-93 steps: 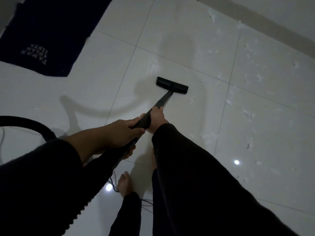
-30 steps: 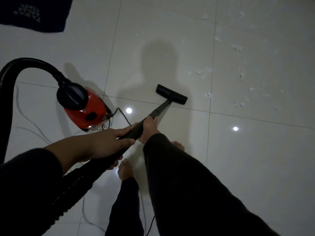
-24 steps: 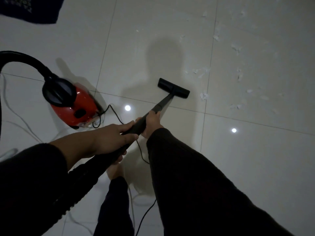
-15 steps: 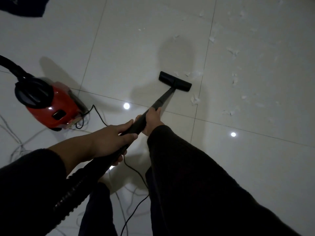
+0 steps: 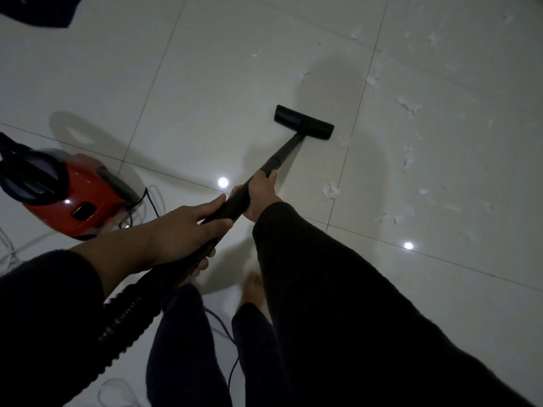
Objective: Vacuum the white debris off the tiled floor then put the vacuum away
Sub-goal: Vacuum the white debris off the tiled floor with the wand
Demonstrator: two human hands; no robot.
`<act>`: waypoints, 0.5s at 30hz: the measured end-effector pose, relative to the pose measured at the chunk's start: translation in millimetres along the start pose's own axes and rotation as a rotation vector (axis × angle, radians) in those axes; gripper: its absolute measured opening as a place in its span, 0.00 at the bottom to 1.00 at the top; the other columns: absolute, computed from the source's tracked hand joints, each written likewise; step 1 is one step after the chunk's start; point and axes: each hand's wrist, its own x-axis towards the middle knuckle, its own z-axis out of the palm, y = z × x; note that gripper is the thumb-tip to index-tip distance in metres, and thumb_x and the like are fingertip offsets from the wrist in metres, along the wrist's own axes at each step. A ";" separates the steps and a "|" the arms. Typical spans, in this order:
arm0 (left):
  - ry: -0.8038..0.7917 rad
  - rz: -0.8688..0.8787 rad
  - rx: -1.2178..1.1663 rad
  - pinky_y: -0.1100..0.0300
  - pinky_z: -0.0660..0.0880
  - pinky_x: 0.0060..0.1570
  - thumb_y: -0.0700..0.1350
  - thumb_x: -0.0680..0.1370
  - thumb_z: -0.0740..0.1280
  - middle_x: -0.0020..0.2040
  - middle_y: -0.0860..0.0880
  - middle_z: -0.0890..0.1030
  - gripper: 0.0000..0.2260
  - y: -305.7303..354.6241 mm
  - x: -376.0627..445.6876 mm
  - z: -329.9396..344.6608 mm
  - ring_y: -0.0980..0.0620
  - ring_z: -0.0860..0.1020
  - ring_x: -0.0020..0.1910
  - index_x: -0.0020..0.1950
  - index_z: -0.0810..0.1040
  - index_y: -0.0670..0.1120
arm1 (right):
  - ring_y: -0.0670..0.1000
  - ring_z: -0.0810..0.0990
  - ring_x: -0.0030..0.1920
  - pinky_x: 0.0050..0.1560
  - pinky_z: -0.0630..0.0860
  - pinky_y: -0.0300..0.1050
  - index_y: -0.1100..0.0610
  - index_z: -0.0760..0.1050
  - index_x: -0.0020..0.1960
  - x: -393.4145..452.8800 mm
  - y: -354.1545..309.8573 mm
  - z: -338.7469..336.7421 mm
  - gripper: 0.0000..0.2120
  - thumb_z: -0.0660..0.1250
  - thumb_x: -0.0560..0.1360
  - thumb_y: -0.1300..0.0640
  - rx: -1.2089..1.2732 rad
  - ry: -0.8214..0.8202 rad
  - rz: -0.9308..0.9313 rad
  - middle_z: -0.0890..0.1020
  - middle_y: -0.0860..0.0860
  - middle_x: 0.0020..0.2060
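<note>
Both my hands grip the vacuum wand.

My left hand and right hand curl round the wand; its nozzle sits flat on the tiled floor, white debris just beside.

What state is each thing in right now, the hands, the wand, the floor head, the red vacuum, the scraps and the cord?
Left hand: grips the wand's upper end.
Right hand: grips the wand lower down.
Wand: slanted down to the floor head.
Floor head: flat on the tile.
Red vacuum: on the floor, left.
White scraps: scattered, not yet picked up.
Cord: loose by the feet.
</note>
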 end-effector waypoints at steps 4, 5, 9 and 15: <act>0.019 0.021 -0.031 0.58 0.75 0.27 0.49 0.78 0.64 0.32 0.44 0.76 0.27 14.3 22.3 -8.7 0.50 0.75 0.25 0.73 0.57 0.65 | 0.51 0.72 0.37 0.34 0.75 0.44 0.32 0.49 0.73 18.2 -22.4 13.8 0.27 0.54 0.81 0.54 -0.022 -0.017 -0.022 0.72 0.55 0.49; 0.020 0.023 -0.043 0.58 0.75 0.28 0.49 0.78 0.64 0.31 0.45 0.76 0.27 19.2 28.4 -11.2 0.50 0.76 0.25 0.73 0.57 0.65 | 0.50 0.72 0.37 0.34 0.75 0.44 0.32 0.49 0.73 23.2 -29.5 17.8 0.28 0.54 0.81 0.54 -0.027 -0.023 -0.027 0.72 0.55 0.49; 0.031 0.044 -0.050 0.59 0.76 0.28 0.49 0.79 0.63 0.35 0.43 0.76 0.26 46.1 53.5 -24.9 0.51 0.76 0.26 0.72 0.57 0.66 | 0.50 0.72 0.36 0.34 0.74 0.44 0.33 0.49 0.74 44.7 -61.6 38.4 0.27 0.54 0.81 0.54 -0.048 -0.039 -0.043 0.72 0.56 0.49; 0.056 0.076 -0.004 0.60 0.75 0.26 0.49 0.79 0.63 0.35 0.44 0.77 0.26 95.8 96.7 -61.2 0.51 0.77 0.26 0.73 0.57 0.64 | 0.50 0.71 0.35 0.33 0.74 0.44 0.34 0.50 0.74 74.9 -115.3 83.8 0.27 0.54 0.81 0.55 -0.047 -0.033 -0.076 0.72 0.56 0.47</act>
